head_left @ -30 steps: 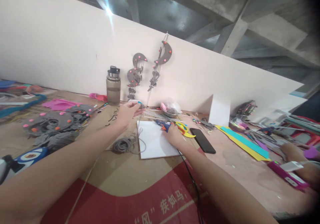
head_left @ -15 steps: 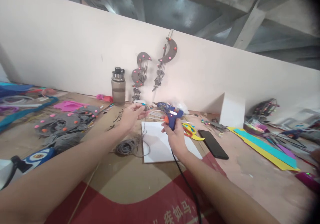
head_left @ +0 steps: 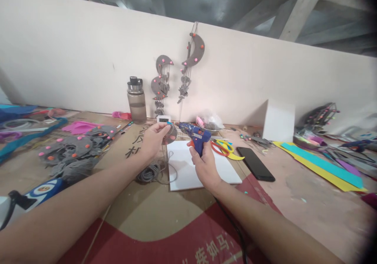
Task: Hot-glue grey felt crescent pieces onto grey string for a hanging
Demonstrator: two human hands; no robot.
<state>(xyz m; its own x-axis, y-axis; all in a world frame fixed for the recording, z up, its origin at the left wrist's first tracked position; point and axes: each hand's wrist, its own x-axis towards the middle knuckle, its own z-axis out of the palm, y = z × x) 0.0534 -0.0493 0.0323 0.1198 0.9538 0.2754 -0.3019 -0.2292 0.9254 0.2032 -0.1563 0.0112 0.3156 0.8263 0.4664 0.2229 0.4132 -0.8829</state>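
Observation:
My left hand (head_left: 154,138) pinches a small grey felt piece (head_left: 171,135), from which a grey cord hangs toward a coil of grey cord (head_left: 149,173) on the cardboard. In my right hand (head_left: 204,164) is a blue glue gun (head_left: 198,135), its nozzle pointing left, close to the felt piece. Under both, a white sheet (head_left: 188,177) lies on the table. Scissors with orange and yellow handles (head_left: 223,148) lie just right of the glue gun.
A black phone (head_left: 255,164) lies right of the sheet. A bottle (head_left: 137,103) stands by the wall, where grey moon-shaped hangings (head_left: 196,51) hang. Grey felt pieces with pink and orange dots (head_left: 76,146) are piled left; yellow and turquoise strips (head_left: 321,164) lie right.
The felt piece now shows more of its flat face beside the nozzle. The glue gun has turned slightly and sits nearer my left hand. The view has shifted a little.

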